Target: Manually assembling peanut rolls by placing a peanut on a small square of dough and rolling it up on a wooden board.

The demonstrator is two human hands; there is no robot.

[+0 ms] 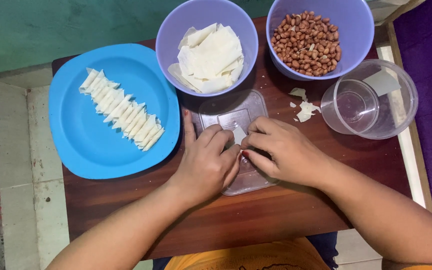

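Both hands meet over a clear plastic lid (236, 117) lying flat on the dark wooden surface (256, 220). The left hand (207, 165) and right hand (283, 150) have their fingers curled close together, pinching a small thin white wrapper piece (239, 135) between them. Behind stand a lilac bowl (168, 35) of pale wrapper sheets, another (351, 35) of peanuts, and a clear round tub (401, 100). A blue plate (81, 135) bears a row of folded pieces.

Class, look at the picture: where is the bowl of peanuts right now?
The purple bowl of peanuts sits at the table's far right, beside the bowl of white wrappers and just behind the clear plastic container.
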